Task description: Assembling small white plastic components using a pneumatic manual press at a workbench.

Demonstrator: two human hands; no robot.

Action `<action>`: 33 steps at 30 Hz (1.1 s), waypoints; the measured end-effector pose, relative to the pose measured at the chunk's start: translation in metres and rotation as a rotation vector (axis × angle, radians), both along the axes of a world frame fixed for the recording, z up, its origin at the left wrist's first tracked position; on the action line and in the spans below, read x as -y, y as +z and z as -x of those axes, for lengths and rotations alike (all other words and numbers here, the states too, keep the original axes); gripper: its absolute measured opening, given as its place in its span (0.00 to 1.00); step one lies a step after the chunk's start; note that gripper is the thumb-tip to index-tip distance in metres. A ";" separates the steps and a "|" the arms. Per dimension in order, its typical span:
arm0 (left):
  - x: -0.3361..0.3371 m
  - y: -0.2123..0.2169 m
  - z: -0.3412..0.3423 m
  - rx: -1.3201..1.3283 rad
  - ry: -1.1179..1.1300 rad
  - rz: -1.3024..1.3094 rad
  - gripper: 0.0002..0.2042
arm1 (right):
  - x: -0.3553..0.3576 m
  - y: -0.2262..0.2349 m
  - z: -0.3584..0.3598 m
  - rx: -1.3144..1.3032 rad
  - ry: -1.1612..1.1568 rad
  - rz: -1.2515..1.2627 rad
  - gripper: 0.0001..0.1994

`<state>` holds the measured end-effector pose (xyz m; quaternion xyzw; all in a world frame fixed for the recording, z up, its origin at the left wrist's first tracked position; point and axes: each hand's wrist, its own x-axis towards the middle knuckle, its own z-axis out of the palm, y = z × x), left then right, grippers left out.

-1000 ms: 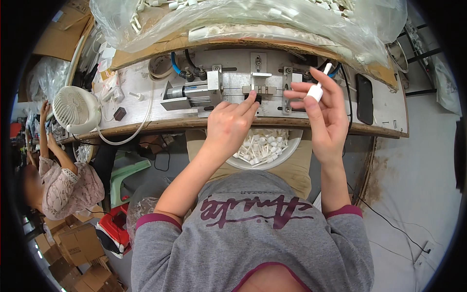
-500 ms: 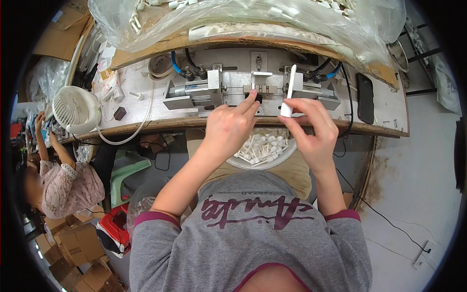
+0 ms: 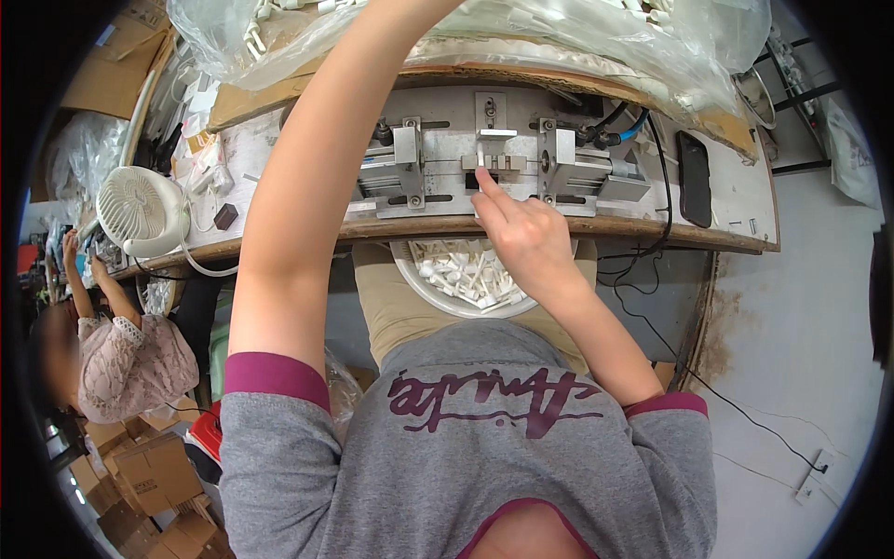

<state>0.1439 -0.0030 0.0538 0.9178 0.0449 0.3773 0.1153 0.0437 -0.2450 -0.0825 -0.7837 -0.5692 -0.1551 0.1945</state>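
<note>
My right hand (image 3: 529,233) is at the metal jig (image 3: 504,164) in the middle of the bench-top machine. Its index finger is stretched out, with the tip on or just at the lower end of a small white part (image 3: 480,156) standing in the jig; the other fingers are loosely bent. I see nothing held in that hand. My left arm (image 3: 317,177) reaches forward over the bench toward the bag of white plastic parts (image 3: 559,20), and its hand lies beyond the upper edge. Silver cylinder blocks (image 3: 570,158) flank the jig.
On my lap rests a bowl (image 3: 407,270) full of white stemmed parts. A white fan (image 3: 140,212) stands left on the bench (image 3: 736,200), and a black phone (image 3: 694,177) lies right. Cardboard (image 3: 652,91) edges the bag. Another person (image 3: 140,363) works at far left.
My left hand has left the jig and gone forward out of view. My right hand has moved left to the jig, and the white stemmed part it held is no longer in it.
</note>
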 end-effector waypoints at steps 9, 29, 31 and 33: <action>0.037 -0.021 0.002 -0.470 -0.193 0.145 0.12 | -0.004 -0.005 -0.008 0.000 -0.054 0.025 0.11; 0.060 -0.017 0.153 0.053 -0.391 0.598 0.15 | -0.055 0.148 -0.175 -0.139 -0.146 -0.544 0.13; 0.076 -0.035 0.172 -0.118 -0.384 0.542 0.17 | -0.071 0.139 -0.218 -0.138 -0.186 -0.178 0.14; 0.093 -0.058 0.189 -0.207 -0.336 0.469 0.17 | -0.083 0.144 -0.215 -0.203 -0.168 0.170 0.14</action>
